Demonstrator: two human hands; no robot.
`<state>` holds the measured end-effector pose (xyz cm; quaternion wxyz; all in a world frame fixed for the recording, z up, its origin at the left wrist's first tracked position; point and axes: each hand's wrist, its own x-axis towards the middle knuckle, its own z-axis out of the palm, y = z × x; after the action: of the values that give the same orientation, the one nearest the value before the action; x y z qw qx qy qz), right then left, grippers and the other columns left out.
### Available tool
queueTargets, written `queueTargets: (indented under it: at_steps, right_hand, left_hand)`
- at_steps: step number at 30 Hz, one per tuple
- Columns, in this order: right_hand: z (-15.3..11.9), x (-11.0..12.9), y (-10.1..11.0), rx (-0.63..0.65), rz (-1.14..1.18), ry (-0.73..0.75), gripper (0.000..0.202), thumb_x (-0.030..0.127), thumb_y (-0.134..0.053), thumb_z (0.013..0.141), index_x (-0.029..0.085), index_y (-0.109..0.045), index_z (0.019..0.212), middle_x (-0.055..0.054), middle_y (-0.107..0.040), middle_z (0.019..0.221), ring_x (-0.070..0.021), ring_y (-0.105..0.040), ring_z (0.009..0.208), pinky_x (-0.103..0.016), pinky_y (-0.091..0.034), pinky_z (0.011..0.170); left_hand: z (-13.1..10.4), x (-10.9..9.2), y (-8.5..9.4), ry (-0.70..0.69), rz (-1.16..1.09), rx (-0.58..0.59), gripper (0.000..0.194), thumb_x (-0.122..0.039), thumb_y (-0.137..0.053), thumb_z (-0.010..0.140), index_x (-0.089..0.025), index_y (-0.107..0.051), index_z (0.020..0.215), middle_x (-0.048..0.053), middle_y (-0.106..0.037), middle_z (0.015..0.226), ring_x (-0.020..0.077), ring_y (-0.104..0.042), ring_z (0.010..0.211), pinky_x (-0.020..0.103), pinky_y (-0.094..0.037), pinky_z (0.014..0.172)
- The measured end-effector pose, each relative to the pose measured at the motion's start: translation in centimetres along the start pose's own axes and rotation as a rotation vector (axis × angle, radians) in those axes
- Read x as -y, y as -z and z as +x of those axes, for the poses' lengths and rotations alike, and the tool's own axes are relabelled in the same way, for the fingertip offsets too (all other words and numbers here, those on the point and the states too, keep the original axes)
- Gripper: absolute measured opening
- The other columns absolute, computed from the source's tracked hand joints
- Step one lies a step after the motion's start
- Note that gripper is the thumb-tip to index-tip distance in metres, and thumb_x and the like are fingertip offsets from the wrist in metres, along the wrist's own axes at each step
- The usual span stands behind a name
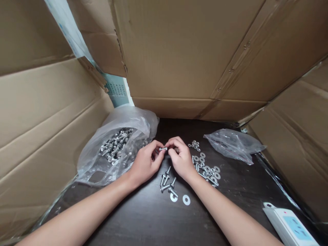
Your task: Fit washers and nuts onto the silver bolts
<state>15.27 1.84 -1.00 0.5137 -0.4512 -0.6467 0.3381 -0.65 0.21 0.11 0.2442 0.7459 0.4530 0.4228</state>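
Observation:
Between my two hands a small metal bolt (pixel 163 148) is held roughly level above the table. My left hand (pixel 146 163) pinches its left end between thumb and index finger. At the other end, the closed fingers of my right hand (pixel 181 160) grip the bolt; whether a nut or washer sits under those fingertips is hidden. Just below the hands lie several bolts with nuts on them (pixel 166 179). Two flat washers (pixel 186 200) lie nearest to me, one partly under a bolt. Right of my right hand is a pile of loose bolts and washers (pixel 207 171), partly covered by the wrist.
An open clear plastic bag (pixel 88 160) full of metal fasteners (pixel 115 145) stands at left. Several nuts (pixel 195 145) lie beyond my right hand. A flat plastic bag (pixel 234 145) and a white power strip (pixel 289 222) are at right. Cardboard walls (pixel 184 51) surround the dark table (pixel 143 218).

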Motion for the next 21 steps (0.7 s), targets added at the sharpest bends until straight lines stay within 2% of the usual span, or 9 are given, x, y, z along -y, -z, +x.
queueTargets:
  at_steps: [5, 9, 13, 21]
  right_hand:
    - [0.05, -0.11, -0.09, -0.009, -0.015, 0.009, 0.015, 0.013, -0.053, 0.079, 0.021, -0.065, 0.076, -0.004, -0.060, 0.089, -0.0191, -0.059, 0.080, -0.030, -0.045, 0.064]
    - [-0.12, 0.22, -0.08, -0.035, 0.058, 0.048, 0.016, 0.012, -0.053, 0.079, 0.021, -0.067, 0.078, -0.004, -0.059, 0.091, -0.0165, -0.057, 0.075, -0.029, -0.044, 0.061]
    - [-0.29, 0.50, -0.01, -0.038, 0.114, 0.079, 0.016, 0.012, -0.053, 0.079, 0.020, -0.064, 0.071, -0.003, -0.059, 0.088, -0.0149, -0.055, 0.071, -0.028, -0.043, 0.059]
    - [-0.23, 0.40, -0.08, -0.050, 0.112, 0.059, 0.014, 0.012, -0.053, 0.078, 0.020, -0.065, 0.074, -0.003, -0.058, 0.089, -0.0153, -0.055, 0.072, -0.029, -0.043, 0.061]
  left_hand:
    - [0.01, -0.08, 0.06, 0.003, -0.018, 0.000, 0.007, -0.021, -0.056, 0.098, -0.019, -0.063, 0.097, 0.000, -0.069, 0.081, 0.0121, -0.062, 0.064, 0.021, -0.048, 0.060]
    - [0.04, 0.02, 0.10, -0.009, -0.003, 0.002, 0.007, -0.022, -0.057, 0.098, -0.019, -0.063, 0.096, -0.001, -0.067, 0.078, 0.0119, -0.061, 0.062, 0.021, -0.047, 0.059]
    - [0.11, 0.09, 0.05, 0.002, 0.011, 0.001, 0.006, -0.021, -0.057, 0.097, -0.019, -0.063, 0.096, -0.001, -0.067, 0.078, 0.0116, -0.060, 0.061, 0.021, -0.047, 0.058]
    - [0.15, 0.05, 0.04, 0.005, 0.012, -0.002, 0.008, -0.023, -0.056, 0.098, -0.019, -0.063, 0.097, -0.001, -0.067, 0.078, 0.0117, -0.059, 0.061, 0.021, -0.046, 0.057]
